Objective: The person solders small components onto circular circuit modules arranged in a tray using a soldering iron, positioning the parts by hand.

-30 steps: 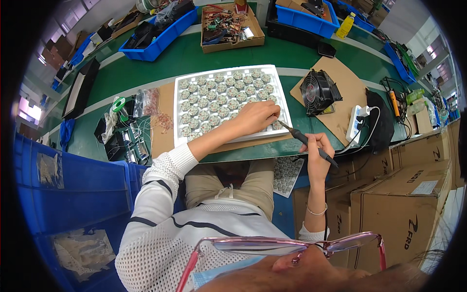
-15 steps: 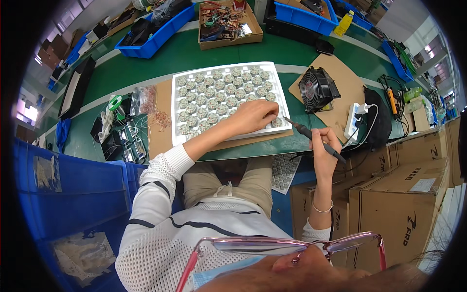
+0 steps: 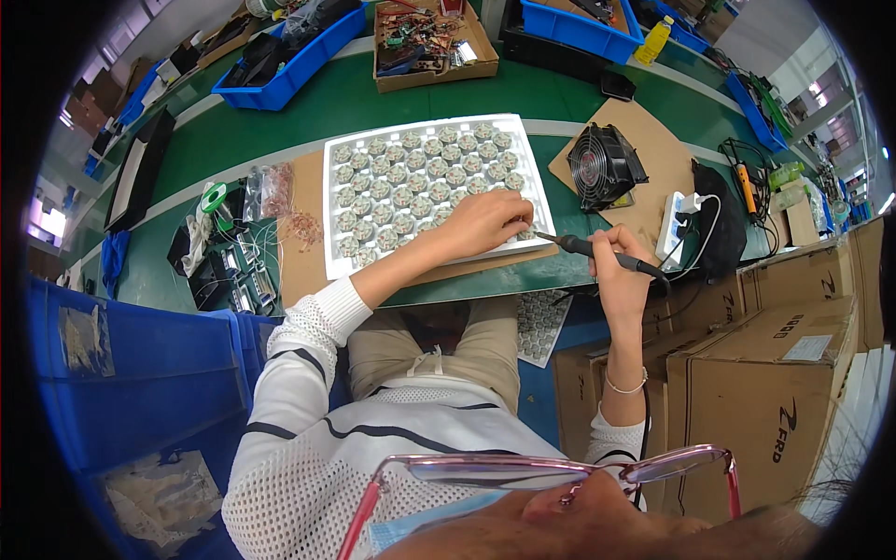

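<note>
In my right hand (image 3: 620,265) is a soldering iron (image 3: 581,246), gripped like a pen, its tip pointing left at the tray's near right corner. That tip is beside the fingertips of my left hand (image 3: 485,222). My left fingers are pinched together over the corner; what they hold, if anything, is too small and hidden to make out. Beneath lies a white foam tray (image 3: 332,207) filled with rows of small round silvery parts (image 3: 432,147). My left hand and forearm cover some of the near ones. The tray rests on a cardboard sheet (image 3: 305,177).
A black fan (image 3: 602,168) stands on cardboard right of the tray, near a white power strip (image 3: 672,231). Wires and small modules (image 3: 245,271) lie at the left. Blue bins (image 3: 285,79) and a parts box (image 3: 437,77) line the back. Cartons (image 3: 747,420) are stacked at right.
My right hand has brought the soldering iron left and slightly up, its tip now nearer my left fingertips. My left hand stays pinched over the tray corner. The whole view has shifted slightly.
</note>
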The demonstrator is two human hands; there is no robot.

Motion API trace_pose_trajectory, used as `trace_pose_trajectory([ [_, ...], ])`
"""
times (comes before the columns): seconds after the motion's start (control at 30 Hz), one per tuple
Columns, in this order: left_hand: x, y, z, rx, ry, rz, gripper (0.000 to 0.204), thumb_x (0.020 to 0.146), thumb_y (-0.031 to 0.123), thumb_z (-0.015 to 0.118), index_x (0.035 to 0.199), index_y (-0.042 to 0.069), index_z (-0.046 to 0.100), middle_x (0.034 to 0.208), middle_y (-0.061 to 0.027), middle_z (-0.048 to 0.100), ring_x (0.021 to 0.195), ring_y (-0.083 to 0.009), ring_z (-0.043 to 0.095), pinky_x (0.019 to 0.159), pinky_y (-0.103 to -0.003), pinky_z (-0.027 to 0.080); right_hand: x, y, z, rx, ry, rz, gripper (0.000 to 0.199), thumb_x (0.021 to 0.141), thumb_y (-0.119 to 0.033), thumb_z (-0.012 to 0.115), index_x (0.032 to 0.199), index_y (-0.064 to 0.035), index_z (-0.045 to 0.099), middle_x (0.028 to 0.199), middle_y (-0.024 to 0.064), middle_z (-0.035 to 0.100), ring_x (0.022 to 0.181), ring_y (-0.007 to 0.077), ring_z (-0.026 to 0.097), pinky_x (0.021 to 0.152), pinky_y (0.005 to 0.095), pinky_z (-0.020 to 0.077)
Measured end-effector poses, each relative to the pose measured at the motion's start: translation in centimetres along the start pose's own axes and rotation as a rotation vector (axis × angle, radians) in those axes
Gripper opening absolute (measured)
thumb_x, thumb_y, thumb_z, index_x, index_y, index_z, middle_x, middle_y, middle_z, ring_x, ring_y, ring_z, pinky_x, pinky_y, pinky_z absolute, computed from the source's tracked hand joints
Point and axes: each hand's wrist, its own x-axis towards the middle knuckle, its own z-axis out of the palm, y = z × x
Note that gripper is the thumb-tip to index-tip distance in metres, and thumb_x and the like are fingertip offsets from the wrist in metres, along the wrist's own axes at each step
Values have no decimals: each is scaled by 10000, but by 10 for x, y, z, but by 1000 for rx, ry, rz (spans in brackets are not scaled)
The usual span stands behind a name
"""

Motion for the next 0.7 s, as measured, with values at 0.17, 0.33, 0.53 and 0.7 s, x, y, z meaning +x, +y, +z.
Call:
trace_pose_trajectory([
  [0.17,1,-1,0,6,7,4,142,931,232,634,964,94,645,915,-81,637,921,-305,639,736,-437,517,0,-2,1,-26,-15,10,213,924,-152,634,774,-3,604,520,16,547,476,49,463,479,264,345],
  [0.33,2,-2,1,4,9,8,131,930,221,646,961,93,643,910,-78,637,909,-296,635,735,-424,513,3,-1,0,-35,-26,29,216,922,-160,632,778,-1,605,516,21,545,472,53,464,479,269,352],
  [0.53,2,-1,2,-10,5,5,129,923,219,641,953,93,652,910,-81,642,914,-302,644,739,-432,519,6,5,2,-83,-29,1,212,912,-154,638,769,-1,605,508,22,535,470,55,463,472,274,353],
  [0.7,1,-1,5,-15,5,12,128,915,212,647,947,88,658,914,-80,651,918,-303,648,746,-431,524,5,3,2,-67,-32,10,210,911,-152,639,768,-2,607,505,17,527,466,56,459,467,275,351],
])
